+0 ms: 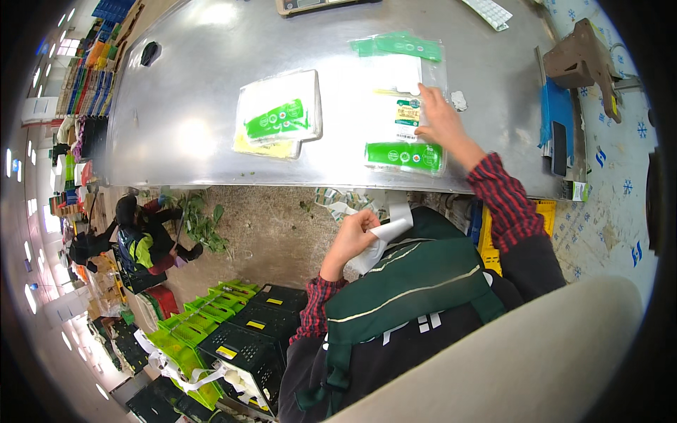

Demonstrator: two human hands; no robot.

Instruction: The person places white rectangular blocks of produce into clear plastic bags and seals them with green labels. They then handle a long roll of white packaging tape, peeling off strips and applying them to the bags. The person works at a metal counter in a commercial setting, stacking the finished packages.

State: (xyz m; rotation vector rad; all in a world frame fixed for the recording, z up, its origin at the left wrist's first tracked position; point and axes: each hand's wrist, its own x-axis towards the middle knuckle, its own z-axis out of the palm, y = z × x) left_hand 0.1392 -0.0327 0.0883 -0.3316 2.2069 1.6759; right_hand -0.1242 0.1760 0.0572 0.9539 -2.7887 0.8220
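My right hand [443, 120] rests with fingers apart on the right edge of a printed product label [407, 119]. That label lies on a clear plastic bag with a green printed band [404, 156], and more green-banded bags [396, 46] lie just beyond it. At the table's near edge, below the bag, my left hand [350, 239] pinches a curling strip of white label backing paper [395, 224]. To the left on the table sits a stack of flat green-printed plastic bags [279, 116], with a yellow one showing underneath.
The steel table [180, 100] carries a scale [307, 4], a crumpled white scrap [459, 100] and a phone [558, 148] at its right edge. Green crates [211, 317] and black crates [248, 328] stand behind-left. A person [143, 238] sits near leafy greens [203, 222] on the floor.
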